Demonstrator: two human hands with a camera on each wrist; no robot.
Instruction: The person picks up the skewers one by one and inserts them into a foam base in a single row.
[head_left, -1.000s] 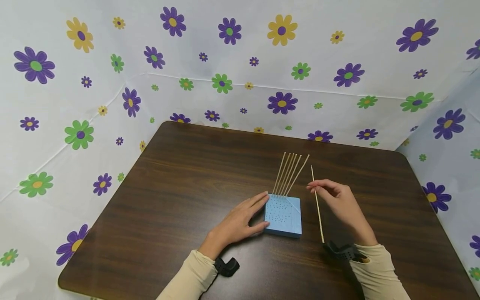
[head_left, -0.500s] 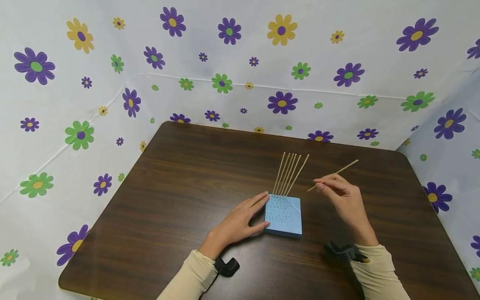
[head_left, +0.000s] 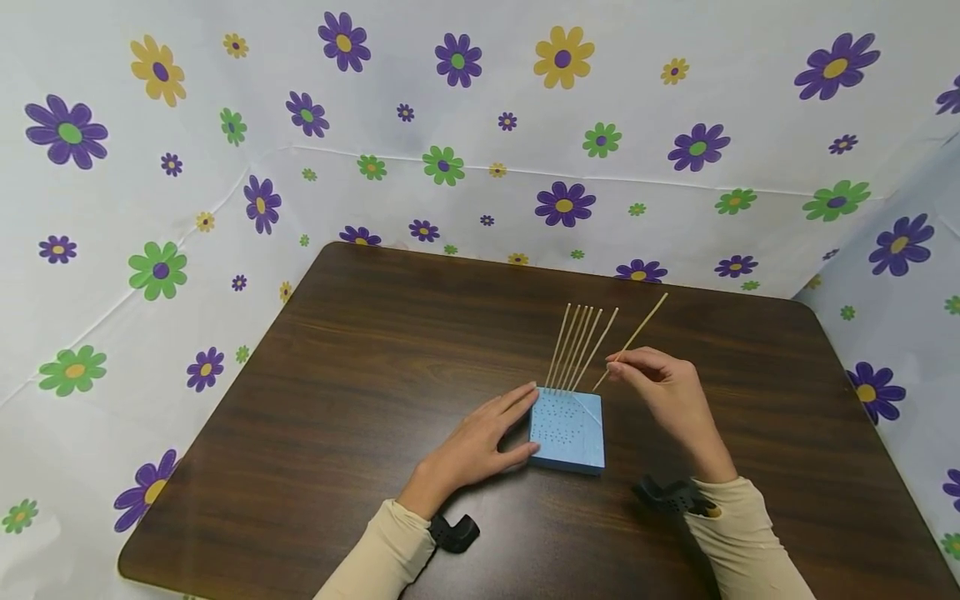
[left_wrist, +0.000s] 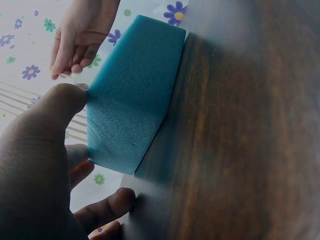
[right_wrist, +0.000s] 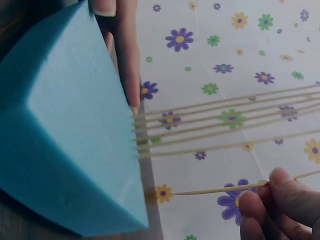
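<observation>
A light blue foam block (head_left: pixel 577 429), dotted with small holes on top, lies on the table. Several wooden skewers (head_left: pixel 576 350) stand in a row along its far edge, the rightmost leaning more to the right. My left hand (head_left: pixel 480 442) rests against the block's left side, with thumb and index fingertip touching its top edge near the two corners. My right hand (head_left: pixel 671 400) pinches one more skewer (right_wrist: pixel 220 190) between thumb and fingers. That skewer slants, its pointed lower end close to the block's far right corner but apart from it in the right wrist view.
The dark wood-grain table (head_left: pixel 360 375) extends on all sides of the block. Behind and beside it hangs a white flower-print sheet (head_left: pixel 480 100). Black wrist cameras sit at both cuffs.
The right hand has swung its skewer from pointing toward me to pointing up and away, then moved left toward the block. The left hand and block have stayed put.
</observation>
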